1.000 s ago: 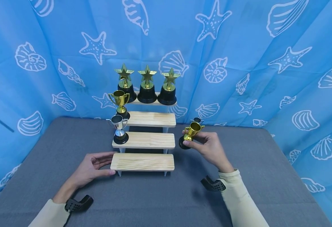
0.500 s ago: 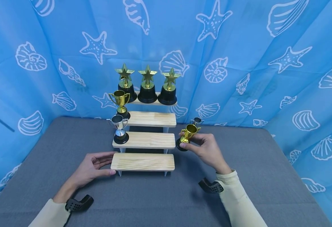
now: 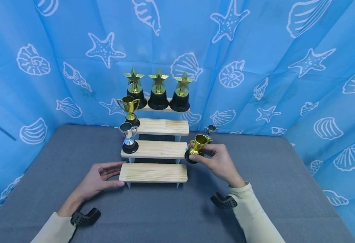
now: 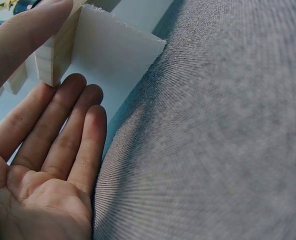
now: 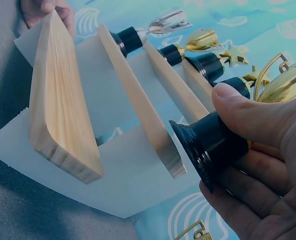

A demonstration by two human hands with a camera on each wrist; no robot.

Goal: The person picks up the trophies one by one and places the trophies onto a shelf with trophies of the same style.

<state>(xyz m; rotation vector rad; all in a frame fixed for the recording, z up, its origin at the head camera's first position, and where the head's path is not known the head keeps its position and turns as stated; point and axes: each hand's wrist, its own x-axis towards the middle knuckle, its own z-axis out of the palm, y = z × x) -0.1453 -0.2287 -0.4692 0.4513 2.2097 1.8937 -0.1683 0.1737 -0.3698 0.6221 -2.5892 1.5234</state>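
My right hand [image 3: 218,162] pinches a gold trophy cup [image 3: 199,143] by its black base, just right of the stepped wooden stand. In the right wrist view the black base [image 5: 213,145] sits between thumb and fingers, close to the end of a step. My left hand [image 3: 97,179] rests at the left end of the lowest step [image 3: 153,172]. Its fingers [image 4: 63,135] are nearly straight, fingertips touching the board's end. A silver cup [image 3: 129,136] stands at the left of the second step from the bottom, and another gold cup [image 3: 131,109] on the step above.
Three star trophies [image 3: 158,89] line the top step. A small silver cup [image 3: 211,129] shows behind my right hand, its lower part hidden. Part of another gold item [image 5: 198,232] appears at the right wrist view's bottom edge. A blue seashell curtain [image 3: 256,67] hangs behind the grey table [image 3: 271,189].
My right hand has carried the gold cup left and slightly toward me, nearer the stand's right side. The left hand has stayed at the lowest step.
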